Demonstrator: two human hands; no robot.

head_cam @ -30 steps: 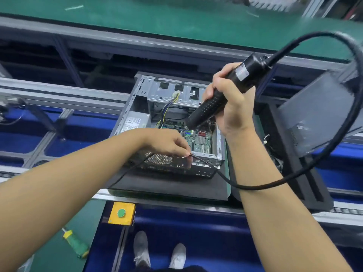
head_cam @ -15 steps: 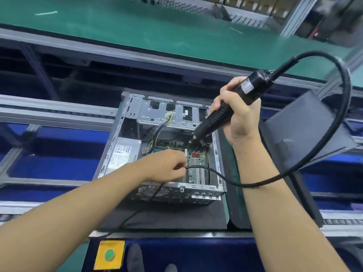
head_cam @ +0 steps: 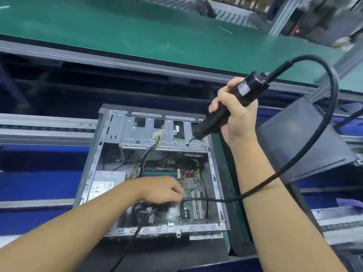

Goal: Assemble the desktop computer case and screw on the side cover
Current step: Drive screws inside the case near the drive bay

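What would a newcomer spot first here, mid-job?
The open computer case sits centre frame, motherboard exposed. Above its far right corner, the right grip holds a black corded screwdriver, tip at the drive cage. The left grip reaches in over the motherboard; the dark side panel lies tilted at right.

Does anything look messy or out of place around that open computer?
Only the black cord of the screwdriver: it loops over the right forearm and trails across the open case, above the motherboard. Nothing looks spilled or broken.
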